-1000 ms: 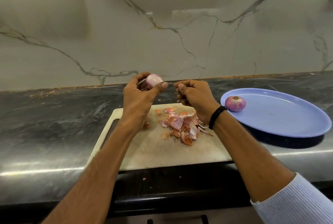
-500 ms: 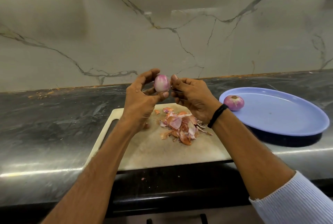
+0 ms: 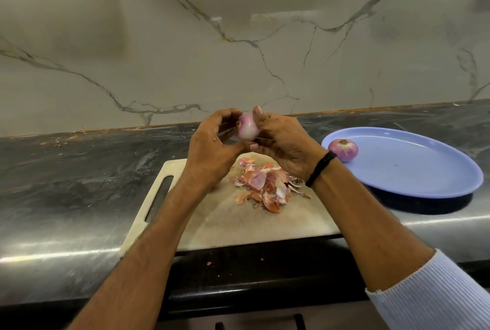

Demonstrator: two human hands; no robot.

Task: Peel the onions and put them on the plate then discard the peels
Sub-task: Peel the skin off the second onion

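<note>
From the head view, we see both hands raised just above the far edge of the pale rectangular plastic cutting board [image 3: 238, 223], which lies on the dark, glossy stone worktop [image 3: 66, 183]. The left hand [image 3: 209, 154] curls round a small pink-white onion [image 3: 248, 128] from the left, its fingers [image 3: 228, 113] arched over the top. The right hand [image 3: 286, 146] grips it from the right, thumb upright against the bulb and the other fingers pinching beneath.

We judge that the left hand steadies the onion while the right works off the last skin. It is held over the board so that scraps fall onto the heap of orange-pink onion peels [image 3: 265, 186] lying just below. The round lilac plastic plate [image 3: 424, 170] sits just right of the board, within easy reach, and already carries one peeled purple onion [image 3: 342, 150] near its left rim.

We reckon the task is about midway: this onion looks almost bare, and the peels are not yet discarded.
</note>
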